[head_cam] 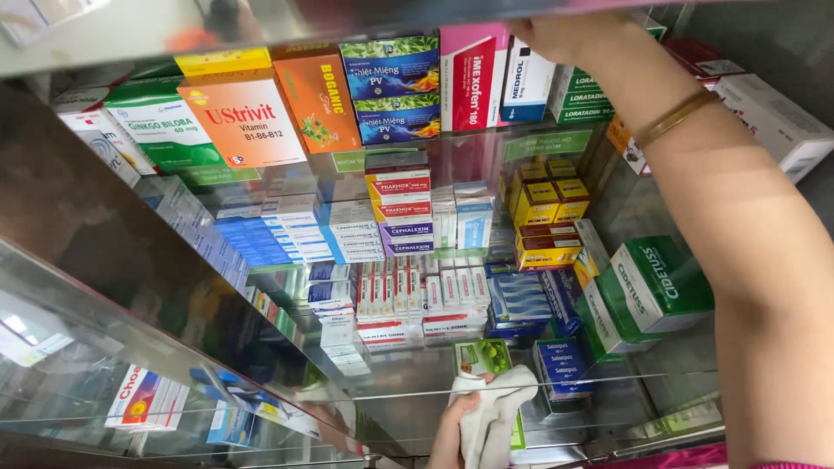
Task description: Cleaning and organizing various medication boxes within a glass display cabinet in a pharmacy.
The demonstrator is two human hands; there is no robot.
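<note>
— Well, up at the top shelf with the right hand [565, 35], arm stretched long past the gold bracelet [674, 117]. Resting on the upper edges of the pink-and-white box [473, 78] and the blue-and-white box [526, 82] just beside it.
— Fingers spread, or pinching something?
— Cannot tell; hidden behind the box tops and the shelf edge above. Touching, certainly, but no saying whether gripping.
— And lower down?
— Left hand [452, 427] at the bottom edge, closed in a fist round a white cloth [497, 408]. Bunched up rather than hanging loose, probably to keep it clear of the stock underneath.
— Where exactly?
— Just over a green box [482, 354], near a blue box [563, 366], above the lower glass shelf [391, 382].
— Why so tightly packed everywhere?
— Stood face-out in rows, likely so as to show every front through the glass: orange box [243, 122] tilted forward at the left, yellow boxes [543, 204] stacked mid-cabinet, green-and-white boxes [660, 282] leaning at the right.
— Any gap near the raised hand?
— None visible; cartons touching side by side along that shelf, well apart from the cloth down below.
</note>
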